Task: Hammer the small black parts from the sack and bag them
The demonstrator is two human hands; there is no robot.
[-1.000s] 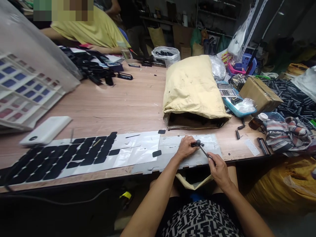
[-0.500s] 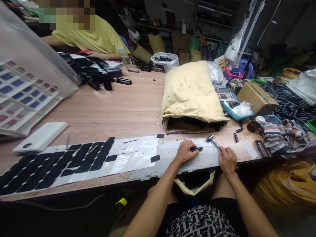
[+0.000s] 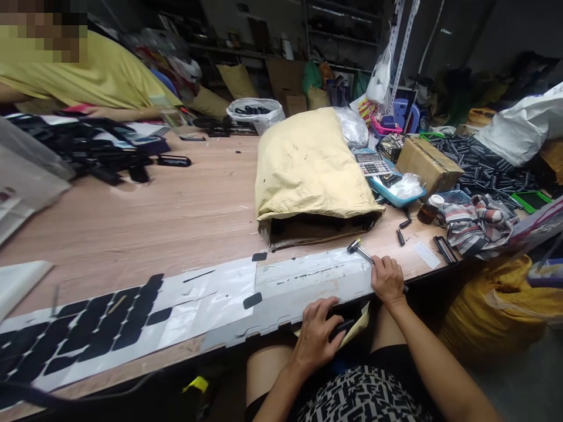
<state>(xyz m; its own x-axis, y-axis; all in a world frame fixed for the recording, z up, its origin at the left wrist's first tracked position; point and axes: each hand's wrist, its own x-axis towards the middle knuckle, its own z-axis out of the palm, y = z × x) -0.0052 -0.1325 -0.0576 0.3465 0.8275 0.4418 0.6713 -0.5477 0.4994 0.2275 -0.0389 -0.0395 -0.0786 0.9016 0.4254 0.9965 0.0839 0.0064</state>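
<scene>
The black piece (image 3: 346, 323) is in my left hand (image 3: 314, 334), below the front edge of the counter (image 3: 197, 205), at the mouth of a pale bag (image 3: 359, 329) by my lap. My fingers are curled round it and hide most of its shape. My right hand (image 3: 387, 280) is closed on the handle of a small hammer (image 3: 364, 254), whose head is over the far side of the grey sheet (image 3: 303, 284).

With the piece away from the sheet and the hammer lowered, I judge that the hammering on this one is done, while the piece is not yet out of my fingers. How many are finished I cannot tell, as the inside of the pale bag is hidden.

Beyond the sheet, a big yellow bag (image 3: 314, 167) lies with its dark mouth towards me and a few black parts just showing; whether those are left to work on is unclear. Black pads (image 3: 132, 316) lie on white film to my left.
</scene>
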